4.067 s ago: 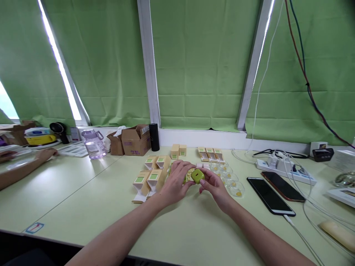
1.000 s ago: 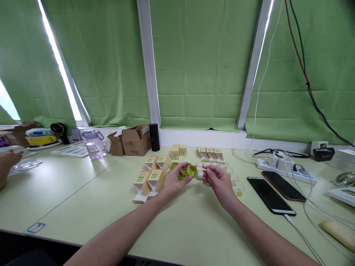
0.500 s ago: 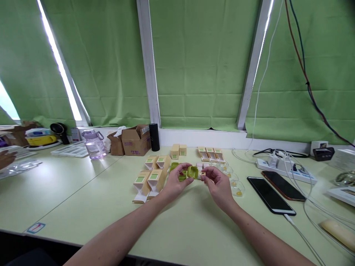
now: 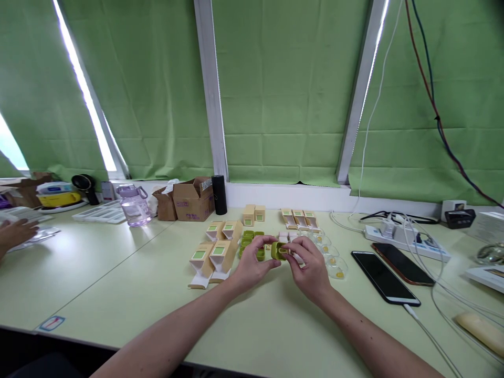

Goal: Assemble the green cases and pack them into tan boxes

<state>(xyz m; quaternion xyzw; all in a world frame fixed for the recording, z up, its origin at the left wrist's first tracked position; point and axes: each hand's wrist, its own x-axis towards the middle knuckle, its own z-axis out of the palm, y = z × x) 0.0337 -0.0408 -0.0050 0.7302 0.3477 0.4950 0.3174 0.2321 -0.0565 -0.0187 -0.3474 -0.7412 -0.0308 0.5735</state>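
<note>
Between the finger and thumb of my left hand is a small olive-green square cup, held above the table with its open side turned toward my right hand. My right hand has its fingertips pinched together at the cup's mouth; whatever they hold is hidden. Behind my left hand sit several similar green cups. Small pale pink-white blocks lie behind my right hand. Just right of them are clear plastic domes with yellow bits inside. Open tan cartons with green squares stand left of my left hand.
More tan cartons stand at the back and back right. Two phones, cables and a power strip lie right. A water bottle, cardboard box and black cylinder stand back left. Another person's hand is far left.
My right fingers have moved left to the cup's mouth, and the small whitish piece they pinched is now out of sight. The cup shifted slightly right. The other person's hand moved further into view.
</note>
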